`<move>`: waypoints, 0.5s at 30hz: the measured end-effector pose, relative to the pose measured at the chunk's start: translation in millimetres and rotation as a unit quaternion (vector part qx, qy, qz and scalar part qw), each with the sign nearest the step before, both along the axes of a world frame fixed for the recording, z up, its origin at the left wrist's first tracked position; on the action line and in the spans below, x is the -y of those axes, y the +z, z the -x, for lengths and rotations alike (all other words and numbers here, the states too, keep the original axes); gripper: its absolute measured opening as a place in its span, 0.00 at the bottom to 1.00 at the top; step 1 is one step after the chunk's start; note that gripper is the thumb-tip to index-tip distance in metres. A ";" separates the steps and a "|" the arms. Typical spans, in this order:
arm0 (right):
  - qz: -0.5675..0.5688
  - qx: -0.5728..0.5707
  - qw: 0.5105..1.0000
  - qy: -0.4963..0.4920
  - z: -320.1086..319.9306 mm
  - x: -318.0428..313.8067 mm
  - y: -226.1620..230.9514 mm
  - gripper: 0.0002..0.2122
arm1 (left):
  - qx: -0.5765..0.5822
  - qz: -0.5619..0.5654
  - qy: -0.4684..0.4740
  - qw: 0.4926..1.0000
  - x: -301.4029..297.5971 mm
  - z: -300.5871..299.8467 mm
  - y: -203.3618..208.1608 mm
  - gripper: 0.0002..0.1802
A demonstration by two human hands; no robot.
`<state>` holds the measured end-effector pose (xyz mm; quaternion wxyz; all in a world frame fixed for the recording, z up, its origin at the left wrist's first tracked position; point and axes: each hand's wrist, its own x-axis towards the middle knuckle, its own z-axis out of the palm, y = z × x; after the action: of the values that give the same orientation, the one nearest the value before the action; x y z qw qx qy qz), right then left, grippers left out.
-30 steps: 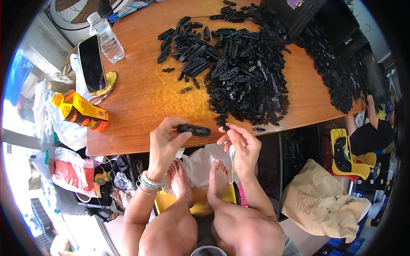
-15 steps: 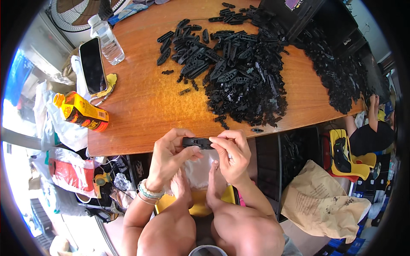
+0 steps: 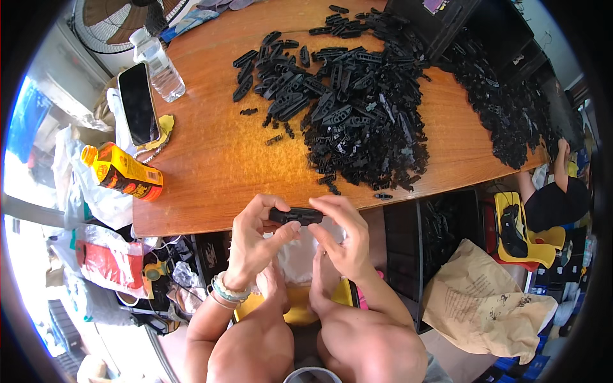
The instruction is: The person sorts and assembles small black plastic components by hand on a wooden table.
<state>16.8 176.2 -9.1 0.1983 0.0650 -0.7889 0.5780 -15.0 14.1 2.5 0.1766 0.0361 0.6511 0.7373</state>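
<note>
In front of the table edge, my left hand is closed on a long black plastic part, its thumb below and fingers above. The part lies roughly level, with slots on its face. My right hand is at the part's right end. Its index finger and thumb are apart, above and below that end; whether a fingertip touches it I cannot tell. Beyond my hands, a heap of similar long black parts lies on the wooden table, with many smaller black pieces at its near side.
On the table's left are a phone, a clear water bottle and a yellow-capped drink bottle. Another black heap lies at the right, near another person. A black bin and a brown paper bag stand below.
My right finger and thumb, pinched at the part's right end before, have spread apart, baring more of that end. My left hand still holds the part in nearly the same place.
</note>
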 end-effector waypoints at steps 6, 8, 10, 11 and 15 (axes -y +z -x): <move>0.216 0.237 0.944 0.077 -10.6 -18.1 -16.2 0.13 | -0.059 0.051 -0.044 0.996 -6.8 -0.9 -3.6 0.13; 0.230 0.224 0.945 0.071 -10.5 -26.5 -18.7 0.14 | -0.060 0.062 -0.091 0.992 -9.1 7.7 2.7 0.14; 0.180 0.284 0.932 0.139 -8.3 -44.0 -25.3 0.13 | -0.156 0.241 -0.189 0.939 -2.7 30.6 16.7 0.14; 0.181 0.285 0.931 0.141 -7.3 -44.3 -23.6 0.13 | -0.253 0.317 -0.166 0.899 -3.4 45.8 13.1 0.15; 0.048 0.324 0.934 0.143 -8.9 -41.9 -16.0 0.11 | -0.444 0.297 -0.011 0.845 -48.9 131.2 -5.7 0.18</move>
<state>25.8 218.1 -25.0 -0.1498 -0.0230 -0.7641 0.6271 -146.2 63.0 -3.2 -0.1208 0.3129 0.8472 0.4119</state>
